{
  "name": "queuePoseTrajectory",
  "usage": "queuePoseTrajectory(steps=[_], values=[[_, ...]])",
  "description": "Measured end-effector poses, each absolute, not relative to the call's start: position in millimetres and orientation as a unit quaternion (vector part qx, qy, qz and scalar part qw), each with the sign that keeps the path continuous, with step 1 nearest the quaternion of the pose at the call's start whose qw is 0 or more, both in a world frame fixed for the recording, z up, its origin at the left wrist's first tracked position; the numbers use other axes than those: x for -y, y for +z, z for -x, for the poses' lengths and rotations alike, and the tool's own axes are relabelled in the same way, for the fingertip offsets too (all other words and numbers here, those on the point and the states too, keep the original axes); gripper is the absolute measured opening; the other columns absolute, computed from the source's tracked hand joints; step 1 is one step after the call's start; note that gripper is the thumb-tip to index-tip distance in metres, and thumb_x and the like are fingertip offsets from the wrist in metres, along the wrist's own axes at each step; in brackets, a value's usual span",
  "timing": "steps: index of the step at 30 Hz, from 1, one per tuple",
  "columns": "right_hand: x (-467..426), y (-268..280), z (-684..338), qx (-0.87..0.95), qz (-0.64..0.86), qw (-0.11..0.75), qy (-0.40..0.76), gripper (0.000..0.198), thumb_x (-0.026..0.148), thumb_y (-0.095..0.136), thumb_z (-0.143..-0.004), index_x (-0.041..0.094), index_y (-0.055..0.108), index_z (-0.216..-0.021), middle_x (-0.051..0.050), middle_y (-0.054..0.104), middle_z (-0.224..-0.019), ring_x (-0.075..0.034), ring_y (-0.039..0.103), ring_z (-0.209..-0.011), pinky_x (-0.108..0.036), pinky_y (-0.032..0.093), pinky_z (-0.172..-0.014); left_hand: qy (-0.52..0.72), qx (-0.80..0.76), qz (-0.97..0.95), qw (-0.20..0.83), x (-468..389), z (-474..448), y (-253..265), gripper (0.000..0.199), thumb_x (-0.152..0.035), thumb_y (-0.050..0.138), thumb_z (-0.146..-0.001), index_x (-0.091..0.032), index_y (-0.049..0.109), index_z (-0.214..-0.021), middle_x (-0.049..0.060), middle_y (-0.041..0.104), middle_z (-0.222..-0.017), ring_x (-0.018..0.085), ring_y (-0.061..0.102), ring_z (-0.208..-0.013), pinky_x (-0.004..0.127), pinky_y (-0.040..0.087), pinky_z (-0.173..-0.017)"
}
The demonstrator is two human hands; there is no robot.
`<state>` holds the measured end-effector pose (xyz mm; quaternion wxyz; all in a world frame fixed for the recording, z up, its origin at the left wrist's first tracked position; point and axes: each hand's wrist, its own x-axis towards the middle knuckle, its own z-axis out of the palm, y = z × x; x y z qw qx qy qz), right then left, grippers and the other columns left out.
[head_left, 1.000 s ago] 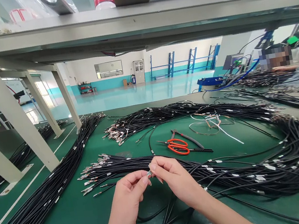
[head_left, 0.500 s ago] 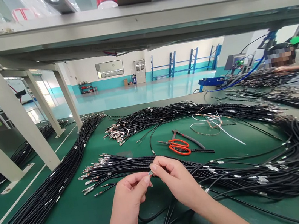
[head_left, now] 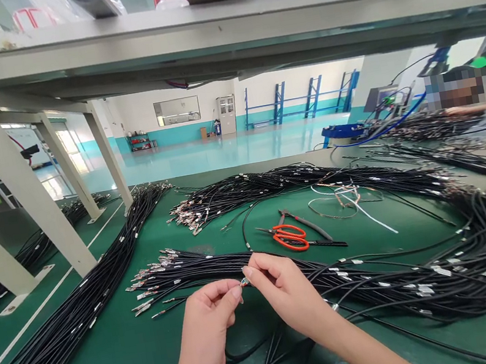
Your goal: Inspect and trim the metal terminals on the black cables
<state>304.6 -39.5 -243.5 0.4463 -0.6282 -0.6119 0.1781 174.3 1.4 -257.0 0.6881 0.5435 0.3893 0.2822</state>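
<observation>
Both hands (head_left: 206, 318) (head_left: 284, 284), fingers (head_left: 220, 288) narrowed, pinch what's probably a terminal (head_left: 243, 282) above green tabletop (head_left: 117, 352), glossy floor (head_left: 192, 156) beyond

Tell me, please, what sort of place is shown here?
Probably a factory workshop for cable work: bundles of black cables lie on a green workbench, orange-handled scissors lie between them, and blue racks stand across the room.

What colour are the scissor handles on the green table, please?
The scissor handles are orange-red, seen best in the head view.
</observation>
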Motion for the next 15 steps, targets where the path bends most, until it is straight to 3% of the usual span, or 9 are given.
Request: queuePoseTrajectory(steps=[7, 11, 15], values=[[38.4, -243.2, -304.8, 0.597, 0.624, 0.454, 0.219, 0.033, 0.035, 0.040, -0.084, 0.010, 0.041, -0.061, 0.001, 0.032, -0.058, -0.006, 0.027, -0.056, -0.019, 0.023, -0.050, 0.283, -0.392, -0.532, 0.695, -2.6, -175.1, -255.9, 0.052, -0.046, 0.057, -0.061, -0.008, 0.051, -0.097, -0.001, 0.033, -0.062, -0.009, 0.022, -0.049, 0.006, 0.019, -0.046], [37.3, -245.1, -306.5, 0.591, 0.597, 0.482, 0.249, 0.034, 0.036, 0.041, -0.083, 0.010, 0.041, -0.061, 0.000, 0.035, -0.059, -0.006, 0.029, -0.057, -0.018, 0.026, -0.053, 0.274, -0.394, -0.543, 0.689, -4.9, -174.1, -256.3, 0.058, -0.048, 0.057, -0.061, -0.010, 0.050, -0.105, -0.001, 0.042, -0.068, -0.009, 0.022, -0.050, 0.006, 0.020, -0.046], [35.2, -249.1, -310.4, 0.575, 0.559, 0.527, 0.281, 0.038, 0.039, 0.041, -0.084, 0.010, 0.042, -0.060, 0.000, 0.036, -0.057, -0.006, 0.034, -0.057, -0.018, 0.029, -0.055, 0.291, -0.393, -0.622, 0.611, -6.2, -171.0, -251.8, 0.045, -0.045, 0.055, -0.065, -0.012, 0.059, -0.095, 0.002, 0.053, -0.090, -0.006, 0.044, -0.069, 0.002, 0.036, -0.062]])
